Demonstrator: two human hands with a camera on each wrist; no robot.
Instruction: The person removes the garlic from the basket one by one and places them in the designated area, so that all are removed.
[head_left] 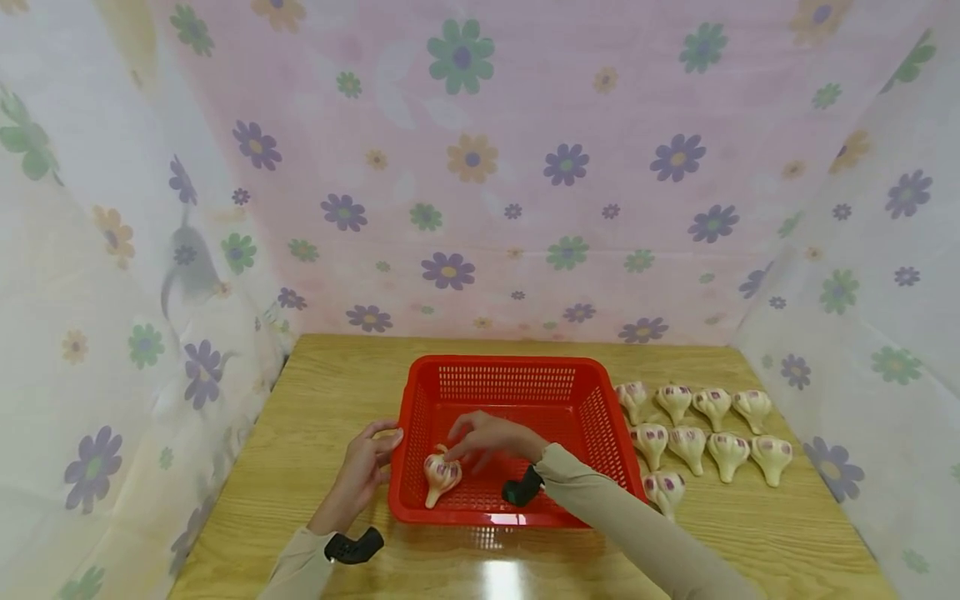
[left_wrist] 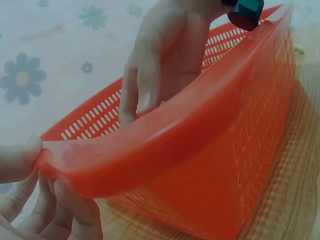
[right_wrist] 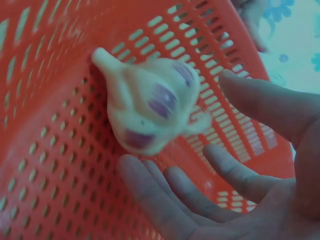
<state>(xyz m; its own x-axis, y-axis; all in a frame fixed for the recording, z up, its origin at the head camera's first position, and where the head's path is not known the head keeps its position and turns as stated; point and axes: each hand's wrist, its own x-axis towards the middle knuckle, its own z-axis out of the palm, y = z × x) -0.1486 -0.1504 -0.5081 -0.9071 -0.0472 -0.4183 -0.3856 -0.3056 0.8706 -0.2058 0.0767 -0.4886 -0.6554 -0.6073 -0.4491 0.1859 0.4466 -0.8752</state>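
Note:
A red plastic basket (head_left: 517, 361) with slotted walls stands on the table. My left hand (head_left: 362, 468) grips its left rim, thumb above and fingers curled beneath the lip in the left wrist view. Inside, at the basket's front left, lies one garlic bulb (head_left: 442, 473), white with purple patches, its stem pointing toward the front. Over the basket floor, my right hand (head_left: 495, 437) reaches in from the right. The right wrist view shows its thumb and fingers (right_wrist: 155, 192) spread beside the bulb (right_wrist: 150, 105), with a gap between thumb and fingertips and nothing held.
Several more garlic bulbs (head_left: 686, 446) lie in rows on the wooden table (head_left: 337, 375), right of the basket, the nearest ones close to its wall. Flowered cloth (head_left: 480, 208) hangs behind the table and along both sides. Each wrist wears a black camera (head_left: 354, 547).

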